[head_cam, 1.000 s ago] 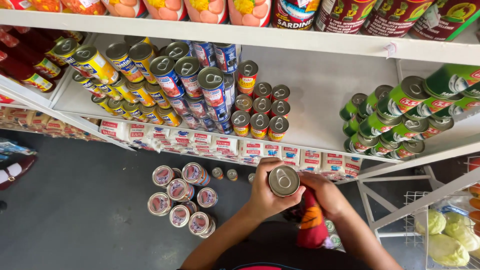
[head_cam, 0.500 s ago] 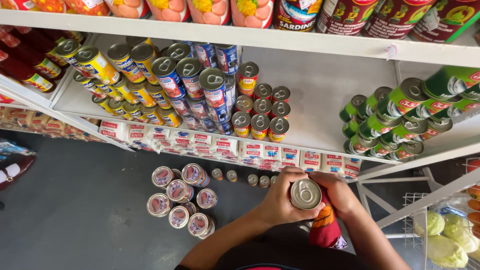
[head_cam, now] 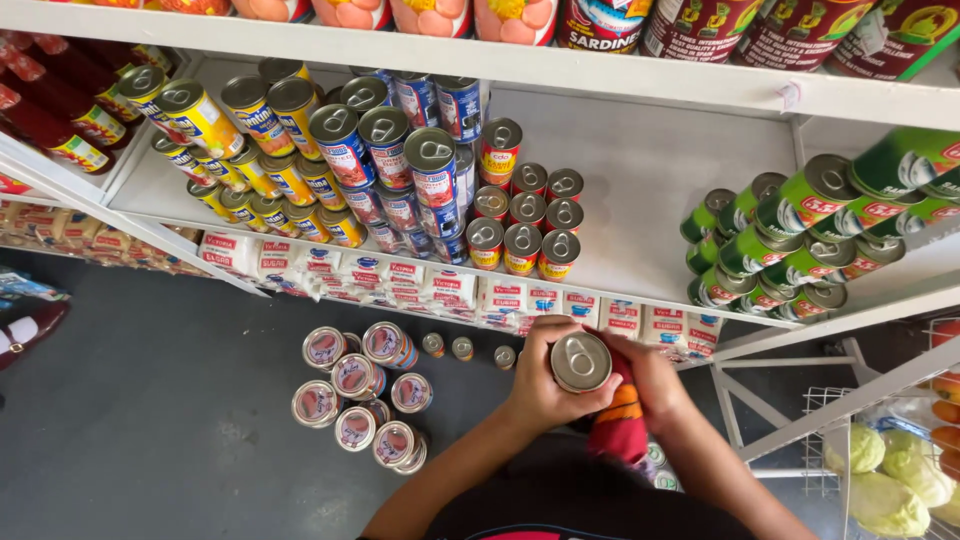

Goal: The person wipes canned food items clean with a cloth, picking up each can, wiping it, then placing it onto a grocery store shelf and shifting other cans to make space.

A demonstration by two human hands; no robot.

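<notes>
Moved rightward since earlier, can (head_cam: 581, 361) sits gripped by left hand (head_cam: 545, 385) fingers; right hand (head_cam: 655, 385) pinches red cloth (head_cam: 620, 425)

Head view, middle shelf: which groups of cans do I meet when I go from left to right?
Yellow-labelled cans → blue-labelled cans → small red-labelled cans → bare stretch of white shelf → green-labelled cans.

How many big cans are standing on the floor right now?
7 big cans on the floor, clustered left of the hands. Stacked ones beneath may be hidden.
</notes>
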